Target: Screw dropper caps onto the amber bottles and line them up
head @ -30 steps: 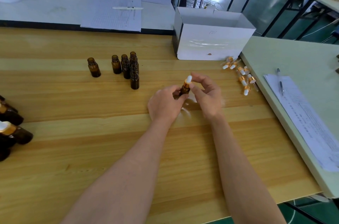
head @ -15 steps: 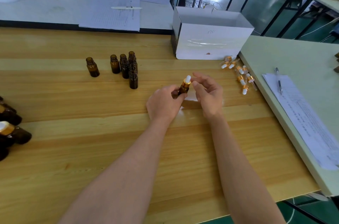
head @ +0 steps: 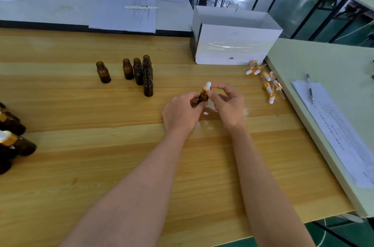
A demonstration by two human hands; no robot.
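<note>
My L hand (head: 182, 113) grips the small amber bottle (head: 203, 97) round its dark brown body, btwn both hands. R hand (head: 228, 105) pinches the dropper cap (head: 207, 87) on its neck: gold collar, white rubber bulb. Farther out, uncapped bottles (head: 141, 73) stand left of my L hand; loose caps (head: 267, 82) lie right of my R hand.

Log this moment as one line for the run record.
step: capping bottle | left hand: holds amber bottle | right hand: pinches dropper cap | waiting: uncapped bottles, loose caps
</note>
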